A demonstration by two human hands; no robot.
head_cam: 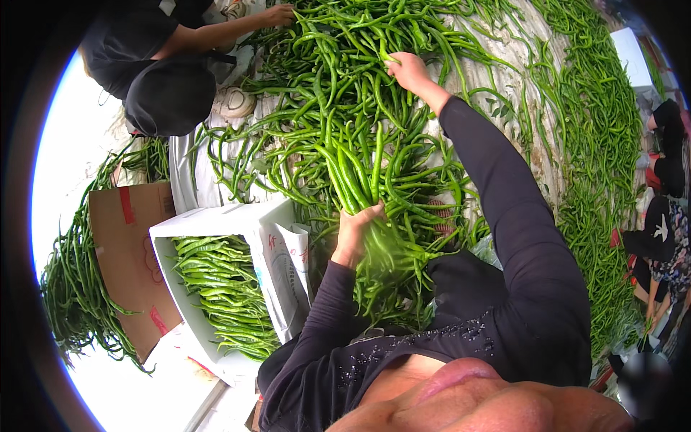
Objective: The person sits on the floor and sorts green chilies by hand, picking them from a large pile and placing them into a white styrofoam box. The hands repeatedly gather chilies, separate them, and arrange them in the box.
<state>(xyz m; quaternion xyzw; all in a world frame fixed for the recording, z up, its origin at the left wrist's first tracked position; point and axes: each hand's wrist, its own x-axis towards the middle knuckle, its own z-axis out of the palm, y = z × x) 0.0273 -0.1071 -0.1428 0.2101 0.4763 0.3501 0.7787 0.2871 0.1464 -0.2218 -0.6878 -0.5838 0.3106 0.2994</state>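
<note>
Long green chili peppers (324, 102) lie in a large heap before me. My left hand (363, 224) is closed around a bunch of green peppers (348, 175), whose ends fan out above and below the fist. Farther out over the heap, my right hand (406, 71) pinches a green pepper (386, 53) between thumb and fingers. To the left of my left hand stands a white foam box (216, 217) holding green peppers (229, 294) laid side by side in rows. A printed white sheet or bag (286, 264) hangs over its right wall.
A co-worker in a black cap (170, 96) reaches to the heap at upper left. A cardboard box (132, 254) and darker peppers (75, 270) are at far left. Peppers (599, 162) cover a long strip on the right, with other people and a white box (630, 56) beyond.
</note>
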